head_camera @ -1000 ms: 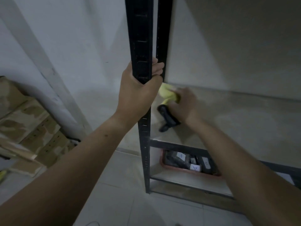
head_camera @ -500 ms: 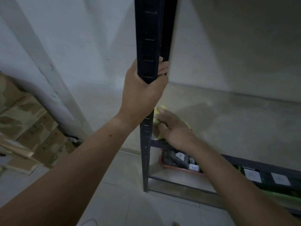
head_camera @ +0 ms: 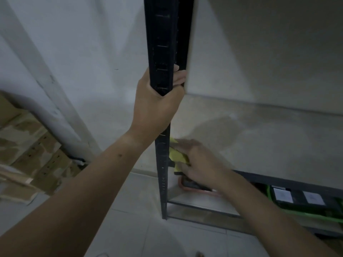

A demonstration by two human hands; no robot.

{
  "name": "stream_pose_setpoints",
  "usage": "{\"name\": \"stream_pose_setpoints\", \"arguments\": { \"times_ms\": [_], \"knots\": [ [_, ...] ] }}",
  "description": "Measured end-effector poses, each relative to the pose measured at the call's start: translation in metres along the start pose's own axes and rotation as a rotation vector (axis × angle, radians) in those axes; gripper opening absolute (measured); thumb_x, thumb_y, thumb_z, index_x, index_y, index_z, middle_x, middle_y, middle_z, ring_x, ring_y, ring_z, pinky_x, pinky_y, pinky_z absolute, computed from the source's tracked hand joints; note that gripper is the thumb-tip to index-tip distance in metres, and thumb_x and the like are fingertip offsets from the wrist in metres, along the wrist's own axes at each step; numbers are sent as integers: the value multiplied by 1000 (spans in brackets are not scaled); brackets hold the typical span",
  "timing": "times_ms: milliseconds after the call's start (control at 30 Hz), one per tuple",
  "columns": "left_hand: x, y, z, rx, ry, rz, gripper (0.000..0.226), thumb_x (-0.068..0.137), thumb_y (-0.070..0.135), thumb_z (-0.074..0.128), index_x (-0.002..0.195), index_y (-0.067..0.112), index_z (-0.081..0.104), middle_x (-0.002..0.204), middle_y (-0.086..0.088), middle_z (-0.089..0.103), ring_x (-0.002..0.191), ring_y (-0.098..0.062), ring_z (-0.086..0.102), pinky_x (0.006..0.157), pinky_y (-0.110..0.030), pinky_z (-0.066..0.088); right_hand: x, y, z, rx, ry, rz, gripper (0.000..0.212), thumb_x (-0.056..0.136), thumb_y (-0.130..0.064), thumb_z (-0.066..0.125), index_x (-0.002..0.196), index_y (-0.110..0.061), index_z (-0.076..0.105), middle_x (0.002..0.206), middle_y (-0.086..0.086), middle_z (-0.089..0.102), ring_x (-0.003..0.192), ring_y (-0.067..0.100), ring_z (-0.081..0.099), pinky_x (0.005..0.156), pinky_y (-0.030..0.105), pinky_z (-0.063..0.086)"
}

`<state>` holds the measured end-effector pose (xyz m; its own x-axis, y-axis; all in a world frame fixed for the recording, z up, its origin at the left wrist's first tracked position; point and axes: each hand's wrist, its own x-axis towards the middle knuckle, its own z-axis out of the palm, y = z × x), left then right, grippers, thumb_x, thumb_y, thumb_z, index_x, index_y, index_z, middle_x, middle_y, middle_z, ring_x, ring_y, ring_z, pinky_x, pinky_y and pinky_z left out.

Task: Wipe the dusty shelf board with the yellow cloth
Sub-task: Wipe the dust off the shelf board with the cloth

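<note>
The dusty pale shelf board point(head_camera: 269, 141) stretches to the right of a black upright post point(head_camera: 163, 43). My left hand point(head_camera: 157, 101) is wrapped around that post at about chest height. My right hand point(head_camera: 200, 162) presses the yellow cloth point(head_camera: 177, 154) flat on the board's front left corner, right beside the post. Most of the cloth is hidden under my palm and fingers. A darker wiped patch point(head_camera: 215, 127) shows on the board behind my right hand.
Below the board, a lower shelf holds a red-rimmed tray point(head_camera: 200, 190) of dark items and a green crate point(head_camera: 300, 203) with white labels. Cardboard boxes point(head_camera: 31, 154) lie on the tiled floor at left. A white wall stands behind.
My right hand has dragged the cloth from the back left of the board forward to its front left corner. The left hand kept its grip on the post.
</note>
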<state>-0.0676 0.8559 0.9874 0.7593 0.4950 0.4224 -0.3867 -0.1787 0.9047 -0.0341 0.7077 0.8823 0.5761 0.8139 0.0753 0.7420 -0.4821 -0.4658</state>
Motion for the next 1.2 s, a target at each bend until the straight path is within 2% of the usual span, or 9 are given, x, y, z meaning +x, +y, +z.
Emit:
{"name": "stream_pose_setpoints", "arguments": {
  "times_ms": [67,233,433,667,733,833,933,1067,1200],
  "knots": [
    [1,-1,0,-2,2,-4,30,92,-9,59,121,-5,63,113,-14,76,111,-15,74,100,-28,57,-4,22,-26,122,-17,63,59,79,-18,65,136,-28,54,138,-12,52,124,4,47,105,6,30],
    [2,-2,-1,17,2,12,29,92,-7,60,120,-2,64,113,-12,77,111,-14,74,100,-30,58,-25,141,-96,-129,437,479,44,90,-30,53,133,-27,48,129,8,60,111,31,60,97,40,48],
    [2,-5,-1,-16,-3,25,30,87,-4,61,117,2,64,112,-11,78,111,-16,75,101,-31,58,12,205,-77,-350,190,764,48,94,-22,40,139,-7,41,148,19,38,132,38,40,108,49,39],
    [3,-8,-2,-28,8,45,31,86,-7,55,111,8,63,110,-8,80,112,-19,75,97,-34,60,100,59,2,-179,113,395,63,96,-30,50,149,-6,28,155,18,32,141,33,33,116,41,23],
    [2,-7,-1,-19,5,50,31,85,-7,52,111,8,63,111,-10,79,113,-21,75,99,-38,59,106,8,13,51,-21,235,48,89,-16,63,134,-8,51,129,15,58,116,30,55,95,36,44],
    [1,-5,0,-13,-4,42,33,85,-8,52,112,8,63,112,-11,79,113,-21,75,100,-41,59,102,-11,-7,414,-109,58,22,83,1,63,82,-21,63,76,-5,60,69,11,55,64,19,43],
    [1,-5,1,-27,8,29,33,85,-10,52,111,7,62,112,-11,79,113,-21,75,102,-42,59,94,30,-47,544,148,147,22,84,-10,63,103,-17,70,102,8,72,88,12,61,78,21,45],
    [3,-8,-2,-29,-7,28,32,86,-8,54,113,7,62,112,-8,79,114,-20,75,101,-39,59,72,132,-96,122,572,454,34,85,-18,63,118,-11,68,120,12,68,109,26,63,84,25,42],
    [3,-10,-3,-18,4,37,32,86,-6,55,113,11,64,112,-5,80,115,-20,74,100,-40,59,60,208,-99,-131,447,753,45,90,-16,52,134,-6,53,139,21,51,124,36,51,103,37,40]
  ]
}}
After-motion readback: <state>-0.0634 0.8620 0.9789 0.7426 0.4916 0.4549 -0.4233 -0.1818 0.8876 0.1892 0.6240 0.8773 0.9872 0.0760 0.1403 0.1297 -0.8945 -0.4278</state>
